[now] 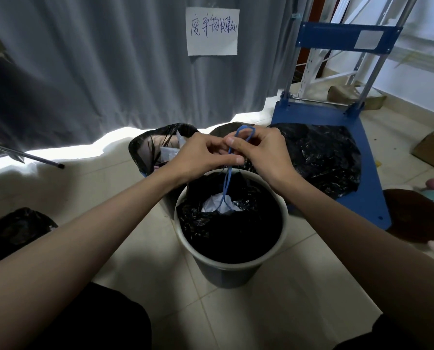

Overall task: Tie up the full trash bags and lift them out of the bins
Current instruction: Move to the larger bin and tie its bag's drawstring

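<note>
A round grey bin point(236, 267) stands on the floor in the middle, lined with a black trash bag point(226, 231). White paper shows through the bag's half-closed mouth. Blue drawstrings point(227, 180) rise from the mouth to my hands above the bin's far rim. My left hand point(198, 157) and my right hand point(264, 152) meet there, fingers curled, both pinching the blue drawstring. A loop of it stands up over my right hand's fingers. Behind the left hand is a second bin with an open black bag point(147, 150) holding rubbish.
A blue hand truck point(342, 117) stands at the right with a filled black bag point(324, 157) on its plate. Another black bag point(16, 231) lies at the left. A grey curtain with a paper sign point(212, 31) hangs behind. Plush toys point(423, 218) and cardboard boxes lie far right.
</note>
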`<control>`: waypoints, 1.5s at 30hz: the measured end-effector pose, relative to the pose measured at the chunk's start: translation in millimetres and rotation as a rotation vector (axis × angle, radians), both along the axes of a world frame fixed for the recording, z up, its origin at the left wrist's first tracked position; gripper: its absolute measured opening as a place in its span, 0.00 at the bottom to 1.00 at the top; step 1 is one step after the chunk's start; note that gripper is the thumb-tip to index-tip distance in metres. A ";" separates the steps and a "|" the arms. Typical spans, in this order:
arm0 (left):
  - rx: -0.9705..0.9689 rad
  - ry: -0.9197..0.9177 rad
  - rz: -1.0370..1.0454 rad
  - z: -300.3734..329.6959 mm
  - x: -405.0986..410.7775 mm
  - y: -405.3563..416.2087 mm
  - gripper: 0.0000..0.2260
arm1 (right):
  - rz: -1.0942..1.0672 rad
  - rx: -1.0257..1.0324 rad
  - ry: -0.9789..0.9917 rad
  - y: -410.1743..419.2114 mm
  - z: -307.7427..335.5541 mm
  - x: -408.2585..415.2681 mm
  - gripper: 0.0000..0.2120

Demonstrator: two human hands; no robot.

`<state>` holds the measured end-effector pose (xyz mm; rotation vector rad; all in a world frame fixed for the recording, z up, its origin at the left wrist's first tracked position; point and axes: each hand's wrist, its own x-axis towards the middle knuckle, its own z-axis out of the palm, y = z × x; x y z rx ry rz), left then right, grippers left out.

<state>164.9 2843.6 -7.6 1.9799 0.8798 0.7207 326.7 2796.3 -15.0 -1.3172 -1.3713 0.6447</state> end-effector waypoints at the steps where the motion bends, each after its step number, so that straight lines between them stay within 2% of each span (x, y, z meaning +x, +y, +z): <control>1: 0.008 -0.002 0.031 -1.9 0.5 0.7 0.10 | 0.023 0.007 0.007 -1.0 0.4 -0.3 0.05; 4: 0.033 0.002 0.113 -4.7 1.6 0.9 0.09 | 0.065 0.049 0.068 -5.8 4.1 -3.7 0.05; 6: 0.037 0.003 0.144 -4.0 0.2 1.9 0.05 | 0.056 0.060 0.171 -8.1 2.3 -2.1 0.09; 8: 0.046 0.003 0.170 -2.3 -2.8 1.9 0.03 | 0.009 0.014 0.175 -8.9 -6.8 5.2 0.13; 10: 0.052 -0.003 0.207 -1.1 -5.9 0.4 0.02 | 0.011 -0.091 0.079 -9.3 -18.7 14.5 0.14; 13: 0.068 -0.003 0.243 -0.5 -7.9 -0.4 0.03 | 0.088 -0.237 -0.149 -9.8 -34.7 18.7 0.09; 15: 0.075 0.008 0.264 -0.1 -8.1 -1.2 0.03 | 0.085 -0.252 -0.342 -8.4 -40.6 15.8 0.05; 17: 0.083 0.008 0.282 -0.2 -7.6 -1.5 0.03 | 0.079 -0.234 -0.454 -6.2 -43.0 12.9 0.04; 20: 0.097 0.018 0.326 0.1 -8.1 -0.1 0.04 | 0.093 -0.247 -0.486 -2.9 -47.9 12.2 0.08; 24: 0.095 0.059 0.307 -1.6 -9.3 -4.2 0.04 | 0.062 -0.395 -0.505 -2.8 -60.1 18.7 0.13; 27: 0.050 0.043 0.240 -1.6 -7.4 -9.1 0.04 | 0.058 -0.402 -0.460 -3.4 -60.3 21.5 0.07; 30: 0.005 -0.010 0.204 6.8 -8.9 -6.1 0.04 | 0.138 -0.279 -0.275 -6.0 -47.2 15.9 0.10; 33: -0.017 -0.009 0.162 15.5 -12.1 -6.9 0.06 | 0.271 -0.230 -0.135 -5.8 -33.5 7.3 0.06; 37: -0.075 0.006 0.135 19.6 -12.8 -9.9 0.08 | 0.368 -0.248 -0.117 -2.7 -28.1 -1.6 0.09; 41: -0.078 -0.001 0.141 22.3 -14.9 -11.2 0.09 | 0.385 -0.284 -0.083 -1.0 -28.3 -6.3 0.07; 45: -0.082 -0.054 0.174 25.0 -19.6 -7.3 0.12 | 0.413 -0.308 -0.021 -3.0 -25.2 -10.7 0.16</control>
